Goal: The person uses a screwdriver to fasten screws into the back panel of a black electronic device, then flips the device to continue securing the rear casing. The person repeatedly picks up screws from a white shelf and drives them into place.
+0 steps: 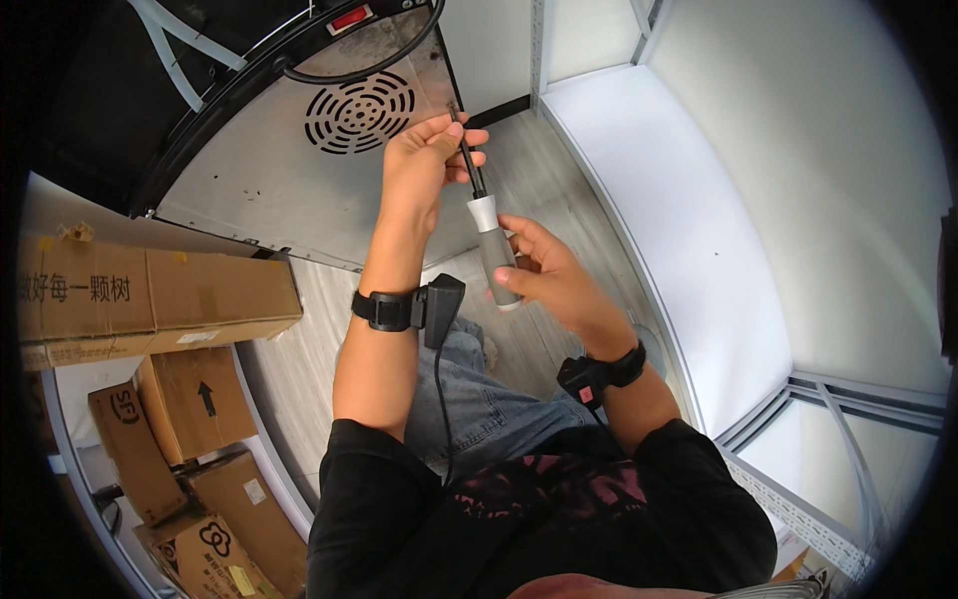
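A screwdriver (495,255) with a grey handle, a silver collar and a long dark shaft slants up and away from me. My right hand (539,265) is closed round its handle. Farther up, my left hand (429,155) pinches the shaft near the tip between thumb and fingers. That tip is at the right edge of a metal panel (269,180) with a round slotted vent (359,112). Whether it sits in a screw is too small to tell. Black straps with small boxes are round both my wrists.
Above the vent, a black cable (369,78) loops below a red switch (349,19). Cardboard boxes (220,299) are stacked on a shelf at the left. A white shelf (689,230) on a metal frame runs along the right. Grey wood-look floor (309,344) lies below.
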`<action>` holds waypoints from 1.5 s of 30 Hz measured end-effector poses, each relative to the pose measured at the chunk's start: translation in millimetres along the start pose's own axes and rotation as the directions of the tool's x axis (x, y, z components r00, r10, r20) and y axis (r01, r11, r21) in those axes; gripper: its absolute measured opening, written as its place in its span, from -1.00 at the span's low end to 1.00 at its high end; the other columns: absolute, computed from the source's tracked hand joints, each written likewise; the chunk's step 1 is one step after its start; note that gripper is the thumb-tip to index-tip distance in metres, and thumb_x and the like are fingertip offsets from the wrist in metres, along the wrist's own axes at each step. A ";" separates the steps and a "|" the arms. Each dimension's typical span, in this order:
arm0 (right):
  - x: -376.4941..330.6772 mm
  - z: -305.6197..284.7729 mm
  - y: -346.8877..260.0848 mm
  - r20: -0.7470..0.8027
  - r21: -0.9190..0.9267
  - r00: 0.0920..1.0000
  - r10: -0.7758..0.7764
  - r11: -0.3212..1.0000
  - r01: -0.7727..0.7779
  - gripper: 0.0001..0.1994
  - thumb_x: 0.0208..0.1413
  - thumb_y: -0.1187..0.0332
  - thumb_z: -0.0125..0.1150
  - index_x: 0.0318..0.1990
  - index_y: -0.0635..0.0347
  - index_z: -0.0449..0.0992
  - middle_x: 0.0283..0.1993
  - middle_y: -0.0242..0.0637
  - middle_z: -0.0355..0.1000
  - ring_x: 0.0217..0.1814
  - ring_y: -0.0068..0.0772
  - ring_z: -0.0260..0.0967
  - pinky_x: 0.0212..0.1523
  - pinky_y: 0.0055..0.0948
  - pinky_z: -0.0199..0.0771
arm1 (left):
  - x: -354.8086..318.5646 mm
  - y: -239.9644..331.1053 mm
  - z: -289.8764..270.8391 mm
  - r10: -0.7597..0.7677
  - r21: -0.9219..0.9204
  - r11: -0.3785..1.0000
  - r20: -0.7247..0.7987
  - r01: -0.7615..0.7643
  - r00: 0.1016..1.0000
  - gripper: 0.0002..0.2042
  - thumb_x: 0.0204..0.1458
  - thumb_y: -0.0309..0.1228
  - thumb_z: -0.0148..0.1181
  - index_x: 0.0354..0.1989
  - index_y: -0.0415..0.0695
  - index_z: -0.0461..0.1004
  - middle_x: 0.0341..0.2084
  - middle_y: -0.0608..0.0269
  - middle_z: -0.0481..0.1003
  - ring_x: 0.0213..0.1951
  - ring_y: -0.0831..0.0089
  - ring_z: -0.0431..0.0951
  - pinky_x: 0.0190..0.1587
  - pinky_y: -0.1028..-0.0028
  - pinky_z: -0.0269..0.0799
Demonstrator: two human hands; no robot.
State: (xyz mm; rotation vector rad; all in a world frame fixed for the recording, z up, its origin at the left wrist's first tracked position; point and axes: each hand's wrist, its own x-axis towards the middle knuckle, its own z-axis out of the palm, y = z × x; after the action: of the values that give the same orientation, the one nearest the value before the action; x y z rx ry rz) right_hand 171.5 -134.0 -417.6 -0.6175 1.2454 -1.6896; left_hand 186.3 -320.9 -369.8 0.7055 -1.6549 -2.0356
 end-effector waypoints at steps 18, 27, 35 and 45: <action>1.5 2.0 3.0 -0.003 -0.118 0.999 0.051 0.992 -0.051 -0.44 0.01 0.35 0.21 0.16 0.24 0.13 -0.12 -0.21 0.32 -0.19 -0.52 0.38 -0.41 -0.50 0.54 | -2.8 3.3 1.4 -0.004 0.032 0.999 -0.021 0.005 1.000 -0.82 0.11 -0.42 0.08 -0.18 -0.25 0.46 -0.42 0.17 0.57 -0.49 0.55 0.53 -0.46 0.63 0.42; -3.9 -3.7 -2.1 0.099 0.239 0.989 0.112 0.962 -0.133 -0.51 0.08 0.37 0.04 0.18 0.24 0.14 -0.13 -0.23 0.36 -0.21 -0.47 0.40 -0.45 -0.50 0.49 | 1.3 -2.3 -3.4 0.032 0.046 0.998 -0.025 -0.031 0.999 -0.81 0.11 -0.45 0.07 -0.16 -0.28 0.47 -0.41 0.14 0.57 -0.50 0.54 0.53 -0.48 0.63 0.43; -2.7 -10.9 7.8 0.077 0.266 0.996 0.048 0.962 -0.067 -0.54 0.12 0.41 -0.13 0.21 0.27 0.10 -0.19 -0.18 0.39 -0.32 -0.43 0.41 -0.54 -0.50 0.45 | 0.6 0.4 -3.9 0.010 0.012 1.000 0.008 -0.010 1.000 -0.79 0.11 -0.44 0.06 -0.15 -0.29 0.45 -0.37 0.12 0.57 -0.47 0.50 0.56 -0.46 0.61 0.48; 2.3 -11.6 10.3 0.238 0.614 0.969 -0.061 0.783 -0.101 -0.56 0.12 0.38 -0.16 0.15 0.38 0.12 -0.25 -0.10 0.37 -0.40 -0.41 0.40 -0.66 -0.54 0.38 | 0.0 0.5 0.6 -0.002 -0.003 1.000 -0.039 0.001 0.999 -0.81 0.09 -0.42 0.12 -0.21 -0.29 0.47 -0.40 0.13 0.57 -0.50 0.52 0.54 -0.48 0.62 0.47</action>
State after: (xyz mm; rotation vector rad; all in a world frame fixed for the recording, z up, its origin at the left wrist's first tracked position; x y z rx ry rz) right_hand 164.9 -131.3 -431.6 -0.3803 0.4517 -1.8052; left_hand 186.0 -320.6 -369.2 0.7412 -1.6293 -2.0121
